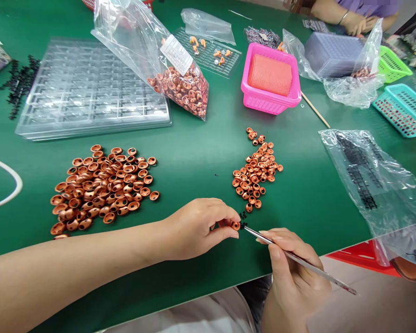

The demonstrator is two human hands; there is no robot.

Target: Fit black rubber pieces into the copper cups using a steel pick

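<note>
My left hand pinches a small copper-coloured cup between thumb and fingertips, just over the green table. Held like a pen in my right hand are metal tweezers, their tip close beside that cup. A few tiny black parts lie at the tip; whether the tweezers grip one I cannot tell. Beyond my hands lies a loose group of similar copper cups. A larger pile of copper cups, some with visible holes, spreads left of it, behind my left forearm.
Stacked clear plastic trays stand at the back left, a bag of copper cups against them. A pink basket holds a red-orange block. At right lie a bag of black parts and a blue basket. Another person's hands rest far right.
</note>
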